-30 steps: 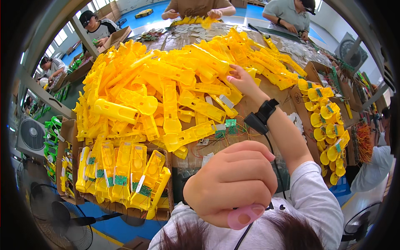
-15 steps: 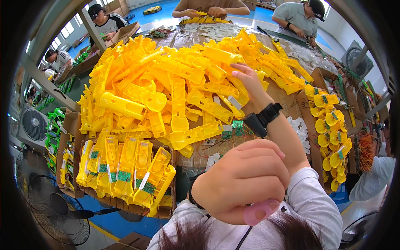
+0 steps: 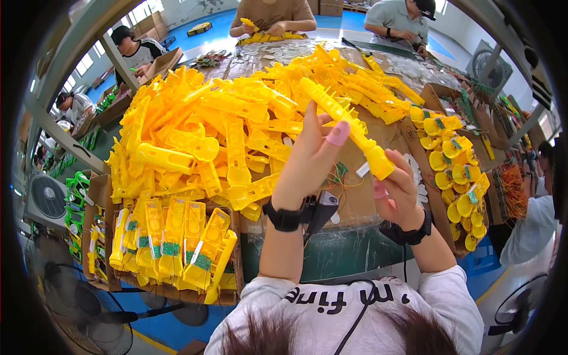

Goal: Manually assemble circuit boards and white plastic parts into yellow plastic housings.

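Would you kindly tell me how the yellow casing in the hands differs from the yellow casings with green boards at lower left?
The held casing slants between the left hand and right hand; the boxed casings lean in a cardboard box. The boxed casings carry green boards; none shows on the held casing. Both are yellow and long.

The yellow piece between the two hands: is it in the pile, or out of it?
Out of the pile: the left hand and right hand hold the piece between them, with the right hand at its near end.

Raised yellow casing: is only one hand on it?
No, the left hand and right hand hold the yellow casing near opposite ends.
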Action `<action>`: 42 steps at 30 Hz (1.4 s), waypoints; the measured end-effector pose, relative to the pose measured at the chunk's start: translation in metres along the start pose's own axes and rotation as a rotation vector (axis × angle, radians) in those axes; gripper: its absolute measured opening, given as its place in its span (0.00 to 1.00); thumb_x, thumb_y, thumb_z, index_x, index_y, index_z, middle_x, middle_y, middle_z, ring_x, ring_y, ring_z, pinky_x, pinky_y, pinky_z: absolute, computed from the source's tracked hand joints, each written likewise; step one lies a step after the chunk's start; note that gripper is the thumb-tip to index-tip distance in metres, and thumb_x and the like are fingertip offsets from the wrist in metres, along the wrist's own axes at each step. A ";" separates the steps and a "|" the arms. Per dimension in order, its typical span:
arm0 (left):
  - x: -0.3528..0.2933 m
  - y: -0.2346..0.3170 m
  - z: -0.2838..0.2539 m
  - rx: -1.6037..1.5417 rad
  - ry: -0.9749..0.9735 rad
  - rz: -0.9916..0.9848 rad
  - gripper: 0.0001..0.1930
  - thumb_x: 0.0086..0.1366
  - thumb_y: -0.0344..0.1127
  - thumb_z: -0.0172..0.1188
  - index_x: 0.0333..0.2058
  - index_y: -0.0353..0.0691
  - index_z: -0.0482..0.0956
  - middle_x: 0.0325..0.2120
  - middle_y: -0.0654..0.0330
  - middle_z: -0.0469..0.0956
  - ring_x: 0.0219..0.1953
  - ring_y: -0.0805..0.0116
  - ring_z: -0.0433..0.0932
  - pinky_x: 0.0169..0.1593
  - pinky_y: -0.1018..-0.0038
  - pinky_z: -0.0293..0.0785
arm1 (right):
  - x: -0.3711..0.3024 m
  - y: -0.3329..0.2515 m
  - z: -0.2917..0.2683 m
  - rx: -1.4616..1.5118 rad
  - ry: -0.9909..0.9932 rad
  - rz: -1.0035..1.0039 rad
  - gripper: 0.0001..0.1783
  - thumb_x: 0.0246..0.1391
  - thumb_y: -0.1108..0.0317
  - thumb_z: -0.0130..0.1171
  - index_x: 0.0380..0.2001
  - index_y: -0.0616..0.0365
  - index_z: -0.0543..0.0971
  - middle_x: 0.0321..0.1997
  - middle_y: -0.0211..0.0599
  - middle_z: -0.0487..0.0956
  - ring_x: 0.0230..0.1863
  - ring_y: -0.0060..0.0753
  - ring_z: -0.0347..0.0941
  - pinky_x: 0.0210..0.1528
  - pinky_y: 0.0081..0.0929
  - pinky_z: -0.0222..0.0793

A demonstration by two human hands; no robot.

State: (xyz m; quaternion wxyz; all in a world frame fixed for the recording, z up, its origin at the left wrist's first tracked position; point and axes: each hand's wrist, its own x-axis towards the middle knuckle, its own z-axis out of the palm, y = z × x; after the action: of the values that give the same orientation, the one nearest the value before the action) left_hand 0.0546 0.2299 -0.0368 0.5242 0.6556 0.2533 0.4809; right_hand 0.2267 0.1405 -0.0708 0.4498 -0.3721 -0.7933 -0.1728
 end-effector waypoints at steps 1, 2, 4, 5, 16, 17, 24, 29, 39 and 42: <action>0.005 -0.002 0.003 -0.149 -0.077 0.016 0.26 0.64 0.42 0.44 0.56 0.35 0.51 0.42 0.54 0.69 0.42 0.68 0.71 0.45 0.74 0.68 | -0.008 0.000 -0.003 0.003 -0.031 -0.003 0.11 0.39 0.78 0.52 0.31 0.62 0.75 0.45 0.38 0.71 0.53 0.48 0.63 0.55 0.44 0.58; 0.007 -0.004 0.009 -0.152 -0.094 0.010 0.26 0.64 0.42 0.44 0.56 0.35 0.51 0.42 0.54 0.69 0.42 0.68 0.71 0.45 0.74 0.68 | -0.013 -0.001 -0.007 -0.008 -0.027 0.011 0.11 0.39 0.78 0.52 0.31 0.62 0.75 0.45 0.38 0.71 0.53 0.48 0.63 0.55 0.44 0.58; 0.009 -0.008 0.022 -0.390 -0.173 -0.014 0.26 0.63 0.42 0.44 0.56 0.39 0.51 0.44 0.52 0.69 0.42 0.65 0.72 0.44 0.71 0.69 | -0.021 -0.005 -0.011 -0.026 -0.149 0.048 0.13 0.37 0.78 0.52 0.32 0.61 0.75 0.46 0.38 0.70 0.54 0.46 0.62 0.56 0.42 0.57; 0.010 -0.011 0.028 -0.473 -0.204 -0.044 0.25 0.63 0.41 0.43 0.56 0.40 0.52 0.44 0.50 0.68 0.41 0.64 0.72 0.44 0.70 0.70 | -0.026 -0.006 -0.013 -0.055 -0.162 0.062 0.14 0.38 0.77 0.51 0.33 0.59 0.76 0.49 0.37 0.70 0.55 0.44 0.61 0.57 0.41 0.56; -0.022 -0.090 0.057 -1.100 -0.442 -0.525 0.25 0.63 0.50 0.43 0.55 0.44 0.59 0.43 0.58 0.70 0.33 0.71 0.73 0.34 0.77 0.73 | -0.046 0.002 -0.034 -0.135 -0.078 0.381 0.23 0.40 0.79 0.51 0.45 0.52 0.71 0.57 0.40 0.63 0.58 0.46 0.57 0.58 0.37 0.53; -0.027 -0.092 0.057 -0.970 -0.452 -0.589 0.25 0.63 0.50 0.44 0.55 0.43 0.60 0.43 0.58 0.71 0.33 0.72 0.73 0.34 0.78 0.73 | -0.050 0.005 -0.032 -0.151 -0.148 0.386 0.24 0.41 0.79 0.51 0.46 0.52 0.70 0.58 0.39 0.62 0.60 0.46 0.54 0.59 0.38 0.51; -0.036 -0.109 0.049 -0.683 -0.244 -0.394 0.24 0.61 0.44 0.48 0.52 0.36 0.61 0.43 0.55 0.70 0.37 0.72 0.72 0.39 0.77 0.71 | -0.075 0.027 -0.010 -0.249 0.082 0.650 0.19 0.42 0.77 0.50 0.42 0.55 0.72 0.53 0.42 0.65 0.55 0.45 0.60 0.53 0.32 0.59; -0.035 -0.115 0.039 -1.072 -0.066 -0.481 0.20 0.62 0.43 0.45 0.49 0.40 0.63 0.41 0.55 0.70 0.35 0.68 0.69 0.37 0.74 0.70 | -0.098 0.054 -0.015 -0.070 -0.171 0.980 0.11 0.42 0.70 0.56 0.32 0.59 0.74 0.36 0.41 0.72 0.36 0.38 0.69 0.37 0.28 0.66; -0.035 -0.124 0.040 -1.147 0.008 -0.381 0.19 0.62 0.45 0.43 0.46 0.40 0.65 0.37 0.56 0.70 0.33 0.67 0.68 0.34 0.72 0.69 | -0.104 0.054 0.003 -0.412 -0.500 0.759 0.09 0.41 0.67 0.58 0.28 0.58 0.76 0.29 0.39 0.72 0.36 0.41 0.69 0.36 0.33 0.67; -0.037 -0.122 0.040 -1.085 0.079 -0.389 0.18 0.62 0.46 0.43 0.45 0.40 0.66 0.37 0.56 0.70 0.32 0.67 0.69 0.33 0.71 0.69 | -0.098 0.051 -0.003 -0.381 -0.537 0.716 0.08 0.41 0.71 0.56 0.29 0.58 0.76 0.32 0.39 0.72 0.37 0.41 0.69 0.36 0.33 0.67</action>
State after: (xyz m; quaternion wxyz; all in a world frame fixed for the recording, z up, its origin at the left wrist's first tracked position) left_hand 0.0962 0.2209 -0.1630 0.8544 0.2157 0.1057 0.4607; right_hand 0.2976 0.1298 -0.1546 0.1842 -0.7287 -0.6579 -0.0471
